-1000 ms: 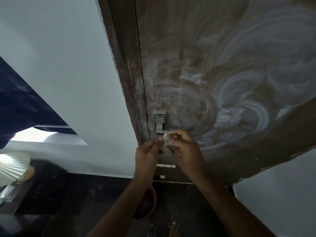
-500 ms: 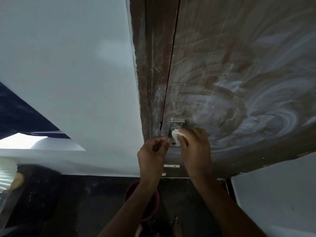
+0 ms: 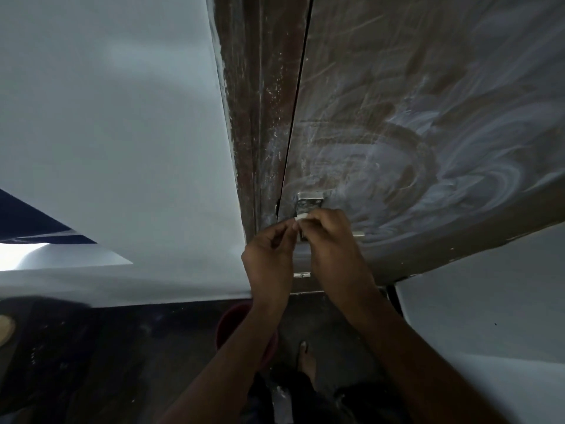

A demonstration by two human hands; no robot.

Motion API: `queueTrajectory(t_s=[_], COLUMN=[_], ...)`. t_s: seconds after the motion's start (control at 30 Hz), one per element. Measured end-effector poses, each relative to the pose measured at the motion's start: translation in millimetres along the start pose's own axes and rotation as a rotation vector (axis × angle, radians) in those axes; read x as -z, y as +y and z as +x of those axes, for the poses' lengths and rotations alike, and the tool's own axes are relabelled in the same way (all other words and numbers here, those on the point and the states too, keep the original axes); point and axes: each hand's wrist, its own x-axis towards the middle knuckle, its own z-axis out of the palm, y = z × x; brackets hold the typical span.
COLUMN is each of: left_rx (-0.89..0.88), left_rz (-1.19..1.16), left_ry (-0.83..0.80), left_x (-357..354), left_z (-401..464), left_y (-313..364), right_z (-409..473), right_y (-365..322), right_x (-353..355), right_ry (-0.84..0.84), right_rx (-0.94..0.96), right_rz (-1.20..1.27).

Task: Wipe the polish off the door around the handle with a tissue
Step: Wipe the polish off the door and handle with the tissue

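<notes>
Nearest the camera, a bare foot (image 3: 305,358) stood on the dark floor (image 3: 137,347), with a reddish bucket (image 3: 227,324) just beside it, partly hidden behind the left forearm. Both forearms reached up from the bottom of the view toward the door.

The left hand (image 3: 269,255) had its fingers curled, the thumb and forefinger pinching the left end of a small white tissue (image 3: 301,218). The right hand (image 3: 331,240) was close against it, fingers bent inward and gripping the same tissue from the right, so the wad sat between the two sets of fingertips. Only a small bit of the tissue showed; the rest was covered by the fingers.

The tissue was held just below the metal handle plate (image 3: 310,201), close to the door surface; whether it touched the wood could not be told. A short metal piece (image 3: 357,234) showed at the right of the right hand.

Beyond the hands, the brown door (image 3: 412,87) carried wide swirls of whitish polish (image 3: 489,179), thickest to the right of the handle. The door frame (image 3: 260,102), speckled with white, ran up on the left, separated from the door by a thin dark gap. A pale wall (image 3: 107,117) lay farther left.
</notes>
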Motion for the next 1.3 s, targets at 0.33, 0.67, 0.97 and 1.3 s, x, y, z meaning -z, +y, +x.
queueTrajectory(t_s=[0.33, 0.67, 0.97, 1.3], left_rx=[-0.006, 0.026, 0.020, -0.031], left_rz=[0.013, 0.012, -0.004, 0.054], left_ry=[0.068, 0.072, 0.099, 0.075], left_x=[-4, -5, -7, -9], left_z=[5, 4, 2, 2], left_y=[3, 4, -1, 3], right_z=[4, 9, 2, -6], right_y=[3, 12, 10, 18], right_x=[5, 7, 8, 8], right_ry=[-0.121, -0.101, -0.138, -0.129], right_rx=[0.069, -0.011, 0.083, 0.037], right_rz=[-0.032, 0.103, 0.028, 0.044])
